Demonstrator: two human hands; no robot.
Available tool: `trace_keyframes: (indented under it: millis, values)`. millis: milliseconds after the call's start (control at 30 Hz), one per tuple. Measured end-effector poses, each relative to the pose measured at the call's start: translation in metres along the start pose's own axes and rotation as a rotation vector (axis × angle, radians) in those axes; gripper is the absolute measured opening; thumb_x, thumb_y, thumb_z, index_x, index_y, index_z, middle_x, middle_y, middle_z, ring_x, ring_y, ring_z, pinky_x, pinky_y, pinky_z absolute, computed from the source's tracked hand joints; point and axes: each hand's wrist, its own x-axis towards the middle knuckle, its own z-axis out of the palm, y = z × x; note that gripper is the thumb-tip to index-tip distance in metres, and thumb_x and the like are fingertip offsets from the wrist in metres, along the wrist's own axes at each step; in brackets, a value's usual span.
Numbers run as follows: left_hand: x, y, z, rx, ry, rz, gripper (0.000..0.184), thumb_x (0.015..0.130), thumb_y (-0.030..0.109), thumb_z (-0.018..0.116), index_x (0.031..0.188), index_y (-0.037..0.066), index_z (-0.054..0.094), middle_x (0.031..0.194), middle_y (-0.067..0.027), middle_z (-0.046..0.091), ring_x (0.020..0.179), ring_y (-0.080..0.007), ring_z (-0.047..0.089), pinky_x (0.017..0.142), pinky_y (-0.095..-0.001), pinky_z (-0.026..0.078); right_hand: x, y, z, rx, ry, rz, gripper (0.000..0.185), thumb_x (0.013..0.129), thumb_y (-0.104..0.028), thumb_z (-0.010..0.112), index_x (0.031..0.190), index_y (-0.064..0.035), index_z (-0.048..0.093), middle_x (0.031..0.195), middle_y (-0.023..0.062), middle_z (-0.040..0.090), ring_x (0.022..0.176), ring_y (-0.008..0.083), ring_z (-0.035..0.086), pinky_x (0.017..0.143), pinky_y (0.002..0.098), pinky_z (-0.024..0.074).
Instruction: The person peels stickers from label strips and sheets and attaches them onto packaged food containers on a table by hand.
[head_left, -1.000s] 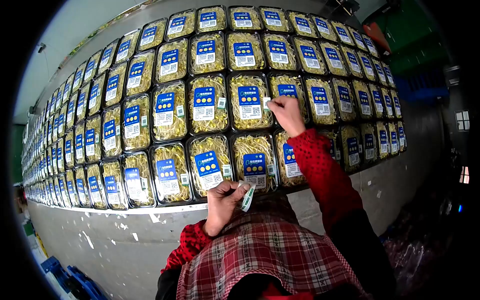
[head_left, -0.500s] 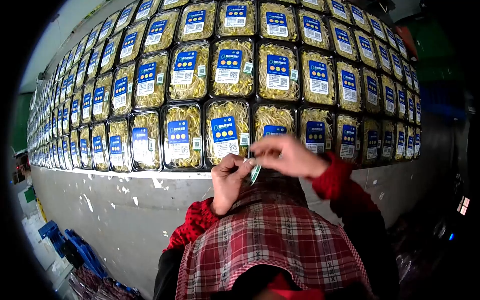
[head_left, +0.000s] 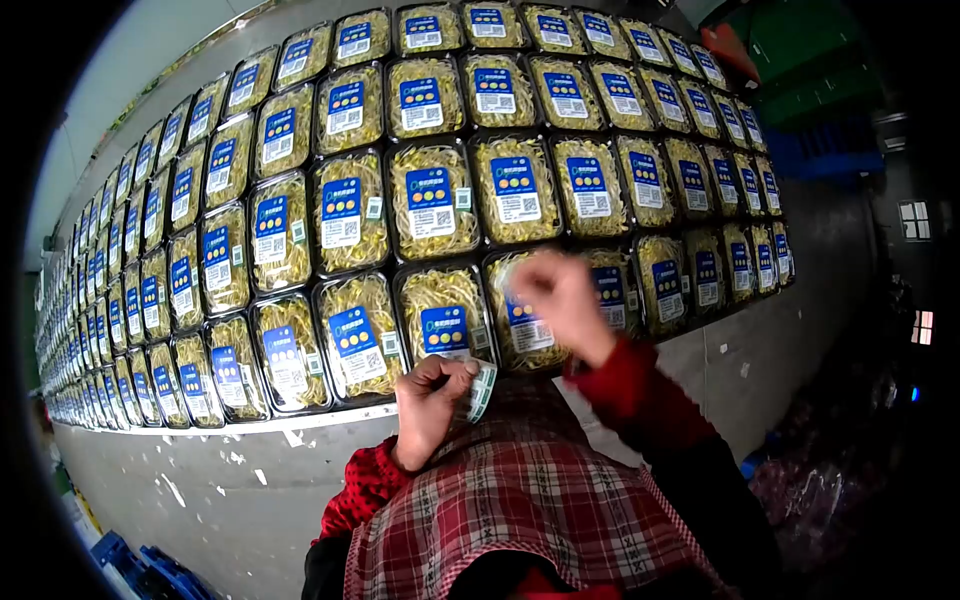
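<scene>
Between the thumb and fingers of my left hand (head_left: 428, 402) is a strip of small green-and-white stickers (head_left: 483, 392), just past the front edge of the table. My right hand (head_left: 565, 305), smeared by motion, is closed in a pinch above a tray of bean sprouts (head_left: 532, 350) in the front row. A pale patch shows at its fingertips, too blurred to make out. Left of that, another sprout tray (head_left: 440, 295) has a blue-and-white label and a small green-and-white sticker beside it. Several trays to the left have such stickers too.
Rows of black sprout trays with blue-and-white labels cover the table (head_left: 350, 412), its pale front edge close to my apron (head_left: 520, 490). Green crates (head_left: 800, 60) and a blue crate (head_left: 820, 155) stand at the back right. Blue plastic pieces (head_left: 150, 570) lie at the lower left.
My right hand has come away from the sticker strip and moved over a front-row tray. More of the strip now shows in my left hand. The view has shifted, putting the trays lower.
</scene>
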Motion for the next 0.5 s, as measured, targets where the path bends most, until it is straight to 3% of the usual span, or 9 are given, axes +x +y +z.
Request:
trace_keyframes:
  millis: [33,100,233,300,333,433,500]
  values:
    - [0.001,0.001,0.008,-0.007,-0.011,0.055,0.015,0.088,0.010,0.070,0.082,-0.003,0.066,0.079,-0.0017,0.066,0.071,-0.0043,0.051,0.065,-0.0220,0.043,0.029,0.016,-0.025,0.076,0.099,0.135,0.010,0.080,-0.007,0.070,0.082,0.0021,0.067,0.077,0.0053,0.066,0.070,0.0135,0.061,0.063,0.0283,0.0468]
    - [0.002,0.001,0.020,-0.018,-0.024,0.006,0.013,0.088,0.010,0.070,0.085,-0.002,0.067,0.082,-0.0025,0.067,0.073,-0.0054,0.053,0.067,-0.0225,0.044,0.074,0.053,-0.059,-0.151,0.203,0.174,0.013,0.078,-0.012,0.071,0.080,0.0004,0.070,0.073,0.0123,0.068,0.067,0.0154,0.064,0.061,0.0308,0.0487]
    - [0.009,-0.001,0.042,0.044,0.017,0.109,0.012,0.087,0.011,0.070,0.088,-0.002,0.069,0.091,-0.0055,0.066,0.081,-0.0099,0.057,0.073,-0.0246,0.045,0.108,0.103,-0.056,-0.236,0.221,0.223,0.021,0.076,-0.019,0.072,0.079,0.0011,0.069,0.073,0.0142,0.069,0.065,0.0251,0.066,0.062,0.0361,0.0496]
    - [0.012,0.001,0.047,0.060,0.058,0.163,0.012,0.087,0.011,0.070,0.089,-0.002,0.070,0.094,-0.0064,0.066,0.084,-0.0114,0.057,0.076,-0.0253,0.045,0.107,0.107,-0.050,-0.614,0.283,0.197,0.022,0.077,-0.023,0.072,0.074,-0.0018,0.068,0.073,0.0143,0.068,0.069,0.0321,0.067,0.063,0.0411,0.0505]
    - [0.013,0.001,0.047,0.042,0.070,0.129,0.012,0.088,0.010,0.069,0.089,-0.002,0.070,0.095,-0.0067,0.065,0.085,-0.0120,0.057,0.077,-0.0257,0.045,0.107,0.111,-0.047,-0.745,0.292,0.079,0.031,0.077,-0.029,0.073,0.071,-0.0002,0.062,0.074,0.0197,0.066,0.070,0.0357,0.065,0.062,0.0414,0.0495]
    - [0.016,0.003,0.052,0.004,0.075,0.132,0.011,0.088,0.009,0.069,0.087,-0.003,0.068,0.094,-0.0066,0.065,0.085,-0.0124,0.057,0.077,-0.0254,0.044,0.106,0.095,-0.060,-0.955,0.242,0.208,0.033,0.076,-0.033,0.074,0.075,-0.0017,0.062,0.071,0.0178,0.065,0.066,0.0332,0.064,0.061,0.0415,0.0490]
    - [0.021,0.006,0.062,0.066,0.129,0.199,0.011,0.087,0.008,0.069,0.084,-0.003,0.067,0.089,-0.0062,0.065,0.081,-0.0119,0.056,0.074,-0.0249,0.044,0.072,0.071,-0.071,-0.428,-0.053,0.220,0.025,0.081,-0.025,0.074,0.080,-0.0020,0.062,0.072,0.0100,0.064,0.063,0.0200,0.061,0.063,0.0344,0.0502]
